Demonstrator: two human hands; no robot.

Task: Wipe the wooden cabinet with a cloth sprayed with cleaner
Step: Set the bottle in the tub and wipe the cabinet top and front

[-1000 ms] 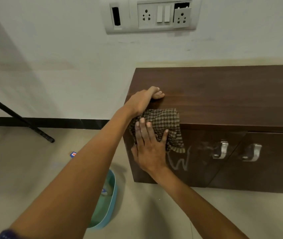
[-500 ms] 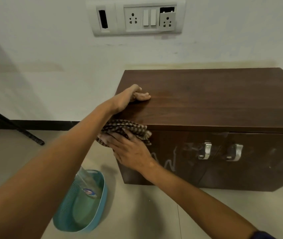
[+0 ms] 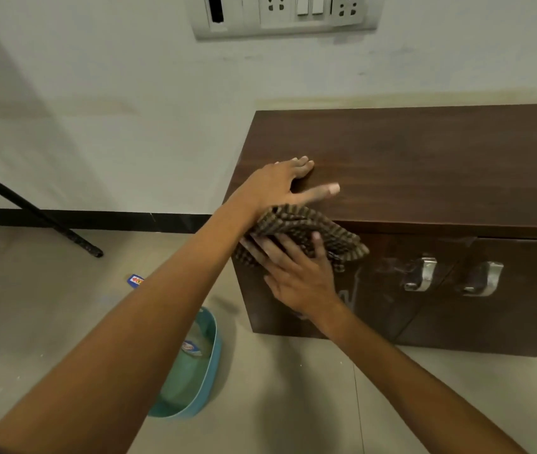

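Observation:
A low dark wooden cabinet (image 3: 424,165) stands against the wall, with two metal handles (image 3: 421,273) on its front doors. My left hand (image 3: 280,181) lies flat on the cabinet's top near the left corner, fingers spread, holding nothing. My right hand (image 3: 296,273) presses a brown checked cloth (image 3: 306,231) against the upper left of the cabinet's front, just under the top edge. The cloth is bunched and its lower part is hidden by my fingers. Pale smears show on the door beside my right wrist.
A teal plastic basin (image 3: 195,381) with a bottle lying in it sits on the tiled floor left of the cabinet. A black tripod leg (image 3: 47,221) slants down at the far left. A small blue packet (image 3: 136,280) lies on the floor. A socket panel (image 3: 286,11) is on the wall above.
My right hand slid the cloth left along the cabinet's front and back right again, and the cloth bunched up. My left hand opened from a curled grip to flat fingers on top.

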